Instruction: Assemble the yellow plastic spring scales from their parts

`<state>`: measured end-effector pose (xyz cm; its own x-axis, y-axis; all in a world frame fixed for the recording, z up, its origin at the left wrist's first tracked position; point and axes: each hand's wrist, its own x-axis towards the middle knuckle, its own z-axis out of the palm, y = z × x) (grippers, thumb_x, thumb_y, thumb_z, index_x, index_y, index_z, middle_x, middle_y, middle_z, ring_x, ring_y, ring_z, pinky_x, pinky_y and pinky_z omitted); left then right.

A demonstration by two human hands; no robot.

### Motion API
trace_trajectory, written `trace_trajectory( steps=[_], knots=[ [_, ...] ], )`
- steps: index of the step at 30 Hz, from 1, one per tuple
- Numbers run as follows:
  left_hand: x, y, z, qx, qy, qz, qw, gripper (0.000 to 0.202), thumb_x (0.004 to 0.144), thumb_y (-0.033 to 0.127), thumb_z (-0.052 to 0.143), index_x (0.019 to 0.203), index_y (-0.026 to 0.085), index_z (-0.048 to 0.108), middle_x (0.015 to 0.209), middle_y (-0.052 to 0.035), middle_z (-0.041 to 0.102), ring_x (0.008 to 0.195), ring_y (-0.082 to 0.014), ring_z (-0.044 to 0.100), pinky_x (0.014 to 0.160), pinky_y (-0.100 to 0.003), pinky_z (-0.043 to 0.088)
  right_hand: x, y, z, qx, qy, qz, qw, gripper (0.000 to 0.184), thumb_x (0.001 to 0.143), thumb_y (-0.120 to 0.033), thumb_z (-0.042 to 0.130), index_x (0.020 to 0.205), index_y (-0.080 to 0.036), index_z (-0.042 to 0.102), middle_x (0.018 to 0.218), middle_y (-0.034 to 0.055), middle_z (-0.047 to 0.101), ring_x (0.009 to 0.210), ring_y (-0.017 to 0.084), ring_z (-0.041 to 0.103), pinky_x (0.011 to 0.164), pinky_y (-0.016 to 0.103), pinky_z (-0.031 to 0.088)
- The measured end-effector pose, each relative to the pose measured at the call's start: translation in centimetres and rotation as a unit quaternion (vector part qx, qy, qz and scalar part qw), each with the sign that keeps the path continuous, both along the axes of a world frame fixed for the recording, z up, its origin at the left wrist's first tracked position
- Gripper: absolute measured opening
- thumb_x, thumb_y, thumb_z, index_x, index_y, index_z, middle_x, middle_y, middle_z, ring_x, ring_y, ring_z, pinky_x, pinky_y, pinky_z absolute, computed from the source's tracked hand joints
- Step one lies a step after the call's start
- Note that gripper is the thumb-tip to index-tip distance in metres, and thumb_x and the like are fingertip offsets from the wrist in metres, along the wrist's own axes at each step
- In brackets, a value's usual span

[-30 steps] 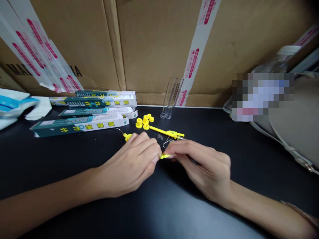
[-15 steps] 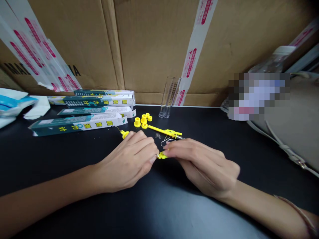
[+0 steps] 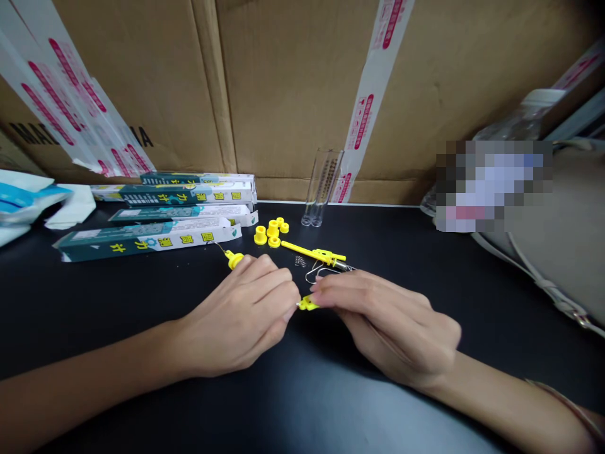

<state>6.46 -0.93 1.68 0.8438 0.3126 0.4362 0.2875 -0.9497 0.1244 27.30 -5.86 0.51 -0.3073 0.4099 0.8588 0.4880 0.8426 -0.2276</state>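
Note:
My left hand (image 3: 248, 315) is closed, knuckles up. A yellow cap with a wire hook (image 3: 233, 258) sticks out on its far side; what the palm hides I cannot tell. My right hand (image 3: 392, 321) pinches a small yellow plastic piece (image 3: 309, 303) between thumb and fingers. A bit of metal wire at that piece's left end meets my left fingertips. Just beyond the hands lie a yellow rod with a slotted end (image 3: 309, 251), small springs (image 3: 300, 260) and wire hooks (image 3: 314, 273).
Several yellow plugs and rings (image 3: 273, 228) stand farther back. Two clear tubes (image 3: 322, 186) stand upright near the cardboard wall (image 3: 293, 82). Long printed boxes (image 3: 151, 239) lie at the left, beside white-and-blue packaging (image 3: 28, 198). A bag (image 3: 558, 233) and a plastic bottle (image 3: 508, 120) are at the right.
Both hands have come slightly nearer to me, with the small yellow piece between them. The hooked cap has shifted a little left. Both grips look the same.

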Motion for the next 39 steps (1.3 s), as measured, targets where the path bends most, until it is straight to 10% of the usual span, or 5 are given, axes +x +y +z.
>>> trace_trajectory(
  steps=[39],
  knots=[
    [0.17, -0.23, 0.13, -0.001, 0.018, -0.012, 1.0, 0.023, 0.089, 0.005, 0.036, 0.078, 0.018, 0.052, 0.073, -0.0022, 0.053, 0.07, -0.0201, 0.041, 0.064, -0.036, 0.032, 0.92, -0.55, 0.24, -0.029, -0.079, -0.003, 0.996, 0.022, 0.089, 0.002, 0.057, 0.1, -0.011, 0.071, 0.093, 0.0097, 0.078, 0.091, 0.02, 0.076, 0.086, 0.029, 0.064]
  ],
)
